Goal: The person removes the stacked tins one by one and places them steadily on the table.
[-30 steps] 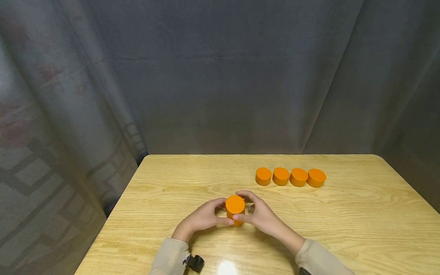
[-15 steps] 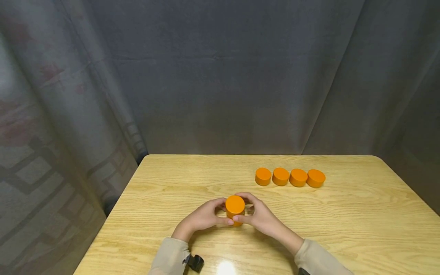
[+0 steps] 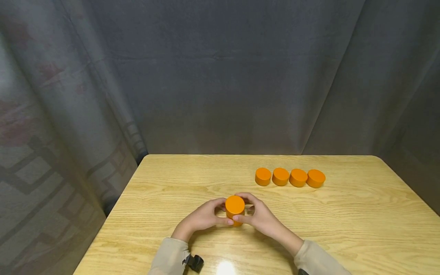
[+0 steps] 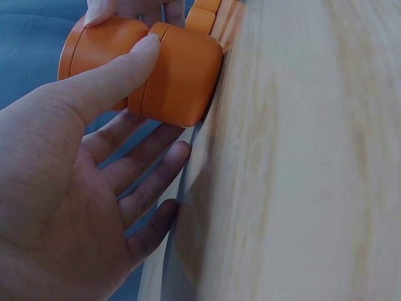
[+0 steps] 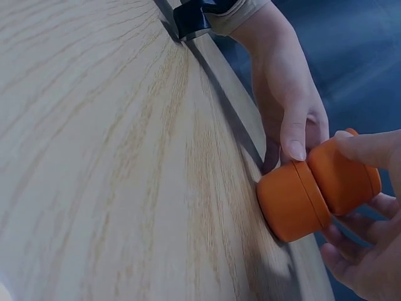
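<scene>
Two small orange round containers, each with a seam near one end, stand one on top of the other at the table's near middle. My left hand [image 3: 203,217] holds the lower container [image 4: 182,78], its thumb beside the seam and fingers round the far side. The upper container [image 3: 235,205] is between the thumb and fingers of my right hand [image 3: 260,217]. In the right wrist view, the lower container [image 5: 291,204] rests on the wood and the upper container [image 5: 344,175] touches it. In the head view the hands partly hide the lower one.
Several orange round containers [image 3: 281,176] stand in a row at the back right of the wooden table [image 3: 165,179]. Grey curtains [image 3: 220,84] hang behind the table and at its sides. A black device [image 3: 195,263] is strapped to the left wrist.
</scene>
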The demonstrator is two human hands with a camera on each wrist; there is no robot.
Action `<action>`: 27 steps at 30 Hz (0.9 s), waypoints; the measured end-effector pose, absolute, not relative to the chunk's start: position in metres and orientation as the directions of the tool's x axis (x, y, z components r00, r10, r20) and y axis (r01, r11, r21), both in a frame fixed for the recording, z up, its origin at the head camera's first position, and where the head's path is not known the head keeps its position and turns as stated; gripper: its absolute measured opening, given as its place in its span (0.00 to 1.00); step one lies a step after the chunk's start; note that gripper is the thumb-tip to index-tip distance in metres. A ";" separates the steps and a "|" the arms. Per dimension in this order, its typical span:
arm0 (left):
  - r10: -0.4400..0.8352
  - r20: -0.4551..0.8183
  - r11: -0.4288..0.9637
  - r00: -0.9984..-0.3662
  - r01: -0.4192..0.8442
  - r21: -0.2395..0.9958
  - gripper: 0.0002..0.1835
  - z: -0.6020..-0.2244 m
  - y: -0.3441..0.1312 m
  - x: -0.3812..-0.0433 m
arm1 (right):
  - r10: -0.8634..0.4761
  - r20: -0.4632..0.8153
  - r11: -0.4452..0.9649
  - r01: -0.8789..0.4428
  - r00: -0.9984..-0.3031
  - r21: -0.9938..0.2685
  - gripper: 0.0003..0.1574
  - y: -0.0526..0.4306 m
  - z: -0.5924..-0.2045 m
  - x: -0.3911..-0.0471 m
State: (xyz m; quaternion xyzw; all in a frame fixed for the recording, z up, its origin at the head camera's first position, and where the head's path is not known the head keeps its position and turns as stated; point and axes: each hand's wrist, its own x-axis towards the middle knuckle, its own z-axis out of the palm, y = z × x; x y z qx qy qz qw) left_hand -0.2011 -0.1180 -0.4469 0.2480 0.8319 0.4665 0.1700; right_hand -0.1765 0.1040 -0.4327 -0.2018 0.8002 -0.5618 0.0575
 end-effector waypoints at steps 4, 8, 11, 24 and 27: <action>0.571 -0.051 0.442 -0.820 0.254 0.860 0.25 -0.448 -0.118 -0.201 | -0.379 0.134 0.287 -0.254 -0.915 -0.924 0.36 0.105 -0.431 -0.175; 0.570 -0.048 0.444 -0.820 0.258 0.858 0.26 -0.448 -0.118 -0.201 | -0.373 0.137 0.293 -0.256 -0.918 -0.921 0.37 0.106 -0.429 -0.174; 0.570 -0.047 0.449 -0.820 0.263 0.854 0.26 -0.448 -0.118 -0.201 | -0.371 0.143 0.299 -0.264 -0.917 -0.917 0.37 0.108 -0.428 -0.172; 0.565 -0.055 0.456 -0.823 0.257 0.852 0.26 -0.447 -0.117 -0.201 | -0.351 0.166 0.321 -0.285 -0.922 -0.903 0.36 0.115 -0.427 -0.168; 0.568 -0.057 0.453 -0.821 0.254 0.855 0.26 -0.446 -0.117 -0.201 | -0.347 0.174 0.327 -0.293 -0.922 -0.898 0.36 0.118 -0.427 -0.166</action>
